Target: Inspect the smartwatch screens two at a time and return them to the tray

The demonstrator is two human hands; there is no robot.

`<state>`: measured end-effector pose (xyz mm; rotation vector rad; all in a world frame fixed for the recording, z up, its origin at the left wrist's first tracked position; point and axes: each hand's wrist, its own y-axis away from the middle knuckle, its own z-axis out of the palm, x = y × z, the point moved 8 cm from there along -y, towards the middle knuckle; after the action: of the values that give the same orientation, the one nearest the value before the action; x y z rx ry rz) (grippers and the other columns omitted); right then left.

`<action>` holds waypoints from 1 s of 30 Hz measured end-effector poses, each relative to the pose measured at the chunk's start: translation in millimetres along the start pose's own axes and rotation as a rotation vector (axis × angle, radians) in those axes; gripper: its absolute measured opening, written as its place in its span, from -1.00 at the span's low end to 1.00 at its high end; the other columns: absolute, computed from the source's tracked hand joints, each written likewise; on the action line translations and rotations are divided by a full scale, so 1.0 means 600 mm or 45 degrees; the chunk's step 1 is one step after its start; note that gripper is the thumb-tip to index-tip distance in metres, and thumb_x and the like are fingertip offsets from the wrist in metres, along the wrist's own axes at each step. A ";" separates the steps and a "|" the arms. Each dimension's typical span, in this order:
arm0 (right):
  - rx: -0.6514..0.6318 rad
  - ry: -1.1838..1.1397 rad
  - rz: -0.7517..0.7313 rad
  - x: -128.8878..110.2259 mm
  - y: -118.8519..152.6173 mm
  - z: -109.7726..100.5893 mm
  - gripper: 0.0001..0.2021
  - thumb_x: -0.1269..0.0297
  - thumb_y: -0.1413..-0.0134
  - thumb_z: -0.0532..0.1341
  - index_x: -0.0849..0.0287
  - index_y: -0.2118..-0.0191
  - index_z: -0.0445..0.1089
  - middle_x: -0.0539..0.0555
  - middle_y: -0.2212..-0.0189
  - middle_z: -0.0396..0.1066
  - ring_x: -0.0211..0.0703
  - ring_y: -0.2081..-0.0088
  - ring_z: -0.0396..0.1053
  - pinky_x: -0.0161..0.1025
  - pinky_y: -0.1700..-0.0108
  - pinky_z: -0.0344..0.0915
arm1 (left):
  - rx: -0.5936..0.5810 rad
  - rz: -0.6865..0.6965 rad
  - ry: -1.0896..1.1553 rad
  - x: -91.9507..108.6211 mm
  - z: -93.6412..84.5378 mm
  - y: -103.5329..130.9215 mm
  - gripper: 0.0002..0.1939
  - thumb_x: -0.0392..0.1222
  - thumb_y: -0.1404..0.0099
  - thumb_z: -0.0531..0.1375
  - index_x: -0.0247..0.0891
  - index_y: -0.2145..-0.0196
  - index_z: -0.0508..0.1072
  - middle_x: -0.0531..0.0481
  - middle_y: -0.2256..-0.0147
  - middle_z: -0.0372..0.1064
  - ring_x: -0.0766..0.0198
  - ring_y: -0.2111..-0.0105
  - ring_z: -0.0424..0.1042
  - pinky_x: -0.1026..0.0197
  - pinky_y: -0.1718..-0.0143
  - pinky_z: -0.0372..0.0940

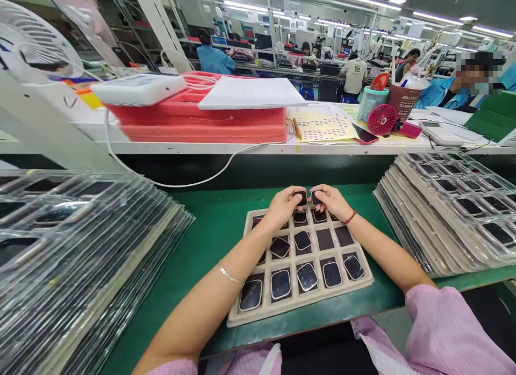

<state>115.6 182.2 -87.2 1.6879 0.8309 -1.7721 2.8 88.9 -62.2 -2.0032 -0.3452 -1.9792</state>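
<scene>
Over the far edge of a beige compartment tray, my two hands are close together. My left hand is closed on a smartwatch case with a dark rounded-square screen. A second smartwatch case is pinched in my right hand, almost touching the first. Several similar watch cases lie in the tray, such as a tilted one in the near row. Two compartments toward the right of the middle row show only their dark bottoms. My left forearm hides part of the tray's left side.
A tall stack of clear trays stands on the left of the green bench, another stack on the right. The shelf ahead carries red foam trays, papers and a small pink fan. A white cable hangs down. Co-workers sit beyond.
</scene>
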 end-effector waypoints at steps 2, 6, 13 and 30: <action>0.014 -0.014 0.000 0.003 0.001 -0.001 -0.69 0.36 0.02 0.29 0.22 0.11 0.34 0.01 0.36 0.49 -0.38 0.56 0.38 -0.48 0.58 0.36 | 0.009 -0.001 -0.020 -0.002 -0.002 -0.002 -0.58 -0.39 0.02 0.20 -0.28 0.14 0.48 0.02 0.37 0.47 0.34 0.48 0.40 0.32 0.47 0.29; 0.041 -0.051 0.003 0.004 0.000 0.006 -0.62 0.50 0.07 0.24 0.19 0.06 0.34 0.01 0.30 0.48 -0.35 0.49 0.42 -0.47 0.53 0.40 | 0.033 -0.016 -0.060 0.003 -0.006 0.001 -0.49 -0.43 0.04 0.18 -0.25 0.08 0.47 0.01 0.27 0.49 0.31 0.39 0.43 0.34 0.44 0.29; -0.076 -0.321 0.074 -0.007 0.005 0.013 -0.59 0.35 -0.20 0.17 0.08 -0.17 0.30 0.11 0.02 0.47 -0.26 0.28 0.52 -0.37 0.36 0.53 | 0.004 -0.129 0.059 0.017 -0.026 0.009 -0.48 -0.16 -0.20 0.24 -0.25 -0.13 0.42 -0.13 0.13 0.49 0.22 0.31 0.51 0.36 0.54 0.25; -0.210 -0.558 0.000 -0.020 0.013 0.022 -0.49 0.18 0.04 0.47 0.16 -0.04 0.42 -0.02 0.36 0.49 -0.33 0.47 0.45 -0.38 0.41 0.54 | -0.252 -0.245 0.288 0.029 -0.016 0.016 -0.51 -0.20 -0.12 0.36 -0.27 -0.03 0.45 -0.09 0.17 0.49 0.21 0.26 0.55 0.31 0.39 0.40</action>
<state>113.3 167.1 -75.3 1.1338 0.7511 -1.9154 -2.1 75.8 -45.2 -1.8907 -0.3096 -2.4183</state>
